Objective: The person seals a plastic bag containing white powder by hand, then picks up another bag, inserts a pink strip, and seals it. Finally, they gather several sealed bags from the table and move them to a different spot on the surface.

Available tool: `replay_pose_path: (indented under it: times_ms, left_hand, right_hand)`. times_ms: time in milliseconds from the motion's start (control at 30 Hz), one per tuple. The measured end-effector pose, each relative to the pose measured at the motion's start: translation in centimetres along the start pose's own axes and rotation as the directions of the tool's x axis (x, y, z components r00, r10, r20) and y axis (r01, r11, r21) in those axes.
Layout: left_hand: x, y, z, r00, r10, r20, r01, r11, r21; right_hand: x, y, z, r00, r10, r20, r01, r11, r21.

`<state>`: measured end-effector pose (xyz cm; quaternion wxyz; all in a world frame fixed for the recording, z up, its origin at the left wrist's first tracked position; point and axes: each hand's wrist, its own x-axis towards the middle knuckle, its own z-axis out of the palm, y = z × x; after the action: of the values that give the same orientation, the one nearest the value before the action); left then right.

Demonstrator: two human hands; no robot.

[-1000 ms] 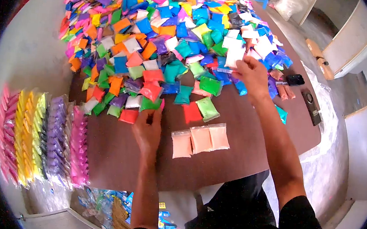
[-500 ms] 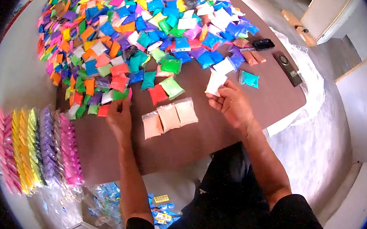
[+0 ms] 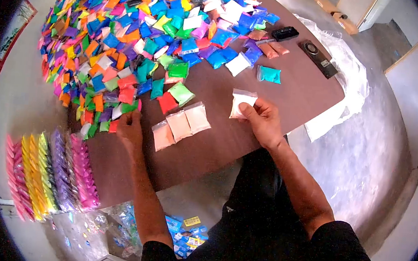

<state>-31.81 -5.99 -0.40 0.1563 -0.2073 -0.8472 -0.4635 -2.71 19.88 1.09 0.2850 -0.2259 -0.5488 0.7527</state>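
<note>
My right hand pinches a small clear packet of white stuff, thumb on its front, raised over the brown table. To its left, three pale peach packets lie overlapping in a slanted row. My left hand is at the near edge of a large heap of coloured packets, its fingers curled together beside a red packet and a green packet. Whatever those fingertips may hold is hidden. A light green packet and a red packet lie beyond the peach row.
Strips of pink, yellow and purple packets stand at the table's left edge. At the far right of the brown table lie a black box-like object and a dark flat device. A teal packet is nearby. Plastic wrappers lie below.
My right hand has brought the white packet nearer, away from the other white packet, with the thumb now across its front. My left hand stays by the heap's edge. The view has shifted slightly.
</note>
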Motion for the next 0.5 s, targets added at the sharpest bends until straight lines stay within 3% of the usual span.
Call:
replay_pose_path:
  times_ms: [33,267,367,500]
  left_hand:
    - [0.0,0.3,-0.1,1.0,-0.009,0.004,0.008,1.0,0.02]
    - [0.4,-0.2,-0.4,0.994,-0.073,0.078,0.068,0.996,0.065]
    - [0.3,0.6,0.0,0.998,-0.037,0.058,0.033,0.998,0.057]
    - [0.5,-0.3,0.5,1.0,0.022,-0.011,-0.021,0.995,0.095]
  right_hand:
    - [-0.1,0.3,-0.3,0.996,-0.088,0.032,0.091,0.987,-0.131]
    - [-0.8,0.0,0.0,0.995,-0.099,0.007,0.099,0.989,-0.11]
    - [-0.7,-0.1,-0.3,0.998,-0.064,-0.011,0.063,0.993,-0.098]
    - [-0.8,0.2,-0.5,0.987,-0.16,0.013,0.159,0.975,-0.156]
